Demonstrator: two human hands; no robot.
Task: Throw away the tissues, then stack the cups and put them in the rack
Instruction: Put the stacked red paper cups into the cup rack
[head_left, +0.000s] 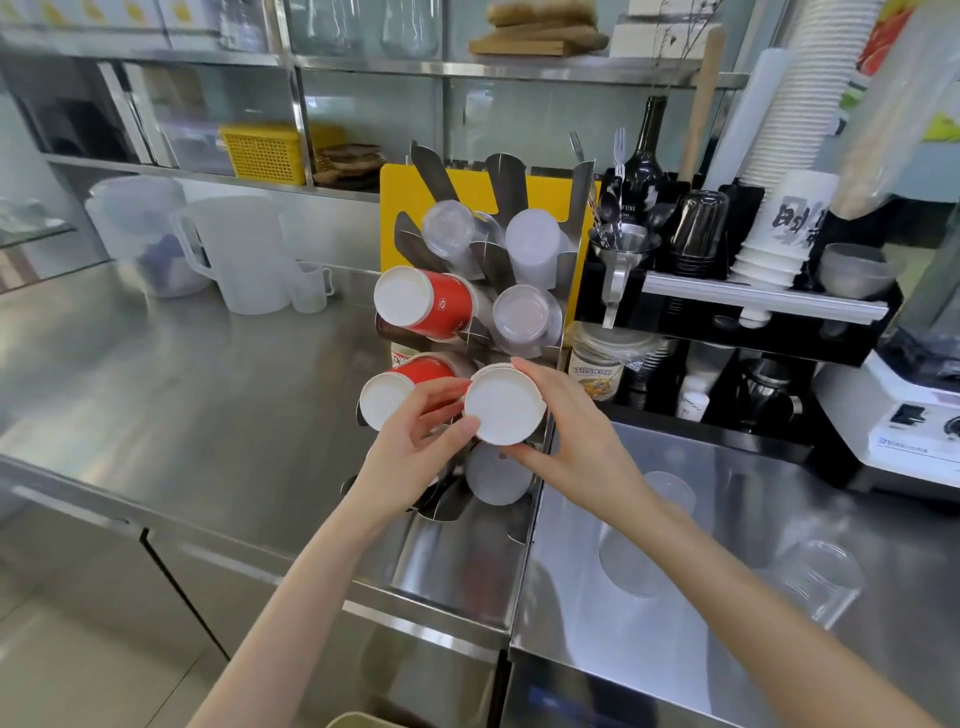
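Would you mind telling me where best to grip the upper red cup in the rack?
Probably by its red wall just behind the white base, from the front-left: the red cup lies sideways in the rack, base outward, mouth buried.

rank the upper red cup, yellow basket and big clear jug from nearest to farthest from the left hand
From the left hand:
1. Upper red cup, in the rack just above the hand.
2. Big clear jug, on the counter, up and left.
3. Yellow basket, on the back shelf.

Dark wine bottle (645, 156) label: partial "USI". White paper cup stack (785, 228): large black brush characters, unreadable. Jar (597, 371) label text too blurred.
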